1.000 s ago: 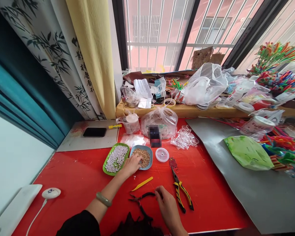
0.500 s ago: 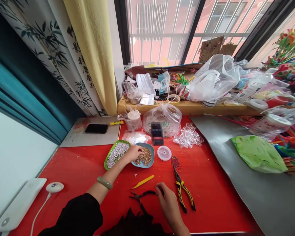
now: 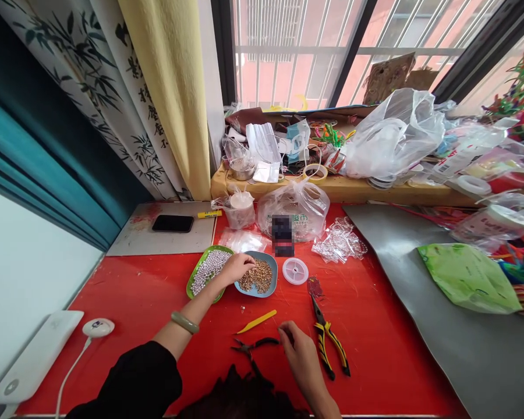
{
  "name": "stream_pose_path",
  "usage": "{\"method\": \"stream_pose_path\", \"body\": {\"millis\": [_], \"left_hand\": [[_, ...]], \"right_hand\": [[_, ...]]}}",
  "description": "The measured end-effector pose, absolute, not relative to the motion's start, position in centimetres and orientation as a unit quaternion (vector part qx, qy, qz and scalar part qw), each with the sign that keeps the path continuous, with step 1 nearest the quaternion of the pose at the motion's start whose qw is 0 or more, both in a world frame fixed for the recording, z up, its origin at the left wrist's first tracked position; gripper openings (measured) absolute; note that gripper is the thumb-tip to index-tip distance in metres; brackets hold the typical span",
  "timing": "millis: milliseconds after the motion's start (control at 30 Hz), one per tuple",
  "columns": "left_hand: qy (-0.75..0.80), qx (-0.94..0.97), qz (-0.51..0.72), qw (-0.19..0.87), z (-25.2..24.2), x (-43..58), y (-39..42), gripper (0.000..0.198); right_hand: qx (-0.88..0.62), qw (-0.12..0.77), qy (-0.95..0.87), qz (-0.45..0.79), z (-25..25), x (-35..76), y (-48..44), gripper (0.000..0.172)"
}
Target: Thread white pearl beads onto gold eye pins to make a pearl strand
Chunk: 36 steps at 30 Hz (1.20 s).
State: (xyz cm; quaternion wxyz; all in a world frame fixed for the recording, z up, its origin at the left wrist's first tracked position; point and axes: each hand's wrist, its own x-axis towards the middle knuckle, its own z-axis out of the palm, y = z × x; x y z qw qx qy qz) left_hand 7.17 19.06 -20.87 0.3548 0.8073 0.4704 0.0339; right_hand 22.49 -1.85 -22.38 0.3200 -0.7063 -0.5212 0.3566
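My left hand [image 3: 238, 269], a bangle on its wrist, reaches over the blue tray [image 3: 274, 283] of gold beads [image 3: 262, 274]. Its fingertips are pinched together just above the beads; anything between them is too small to make out. Beside it stands a green tray [image 3: 190, 295] filled with pearly white beads [image 3: 210, 269]. My right hand [image 3: 297, 349] hovers above the red table, thumb and fingers curled together, and what they hold cannot be seen. Close to its left lie black-handled pliers [image 3: 250, 349] and yellow tweezers [image 3: 257, 321]. To its right are long-nose pliers [image 3: 325, 337] with yellow-and-black handles.
Behind the trays are a clear plastic spool [image 3: 296, 271], small clear bags [image 3: 340, 240] and a knotted plastic bag [image 3: 305, 209]. A phone [image 3: 173, 223] lies at the back left. A grey mat [image 3: 402, 267] with a green packet [image 3: 467, 276] covers the right side.
The camera view has shifted slightly. My left hand stays pinched over the gold beads, and my right hand keeps nearly the same place and curl.
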Motion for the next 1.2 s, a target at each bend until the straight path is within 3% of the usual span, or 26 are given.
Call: {"method": "stream_pose_path", "body": {"millis": [933,1200], "left_hand": [[0.436,0.867,0.0,0.243,-20.9,7.9,17.9,0.026],[0.373,0.891,0.015,0.257,-20.9,9.6,15.9,0.026]], "right_hand": [[-0.712,0.294,-0.526,0.36,-22.1,22.4,-1.3,0.022],[-0.744,0.272,-0.492,0.362,-22.5,22.7,-0.7,0.021]]}}
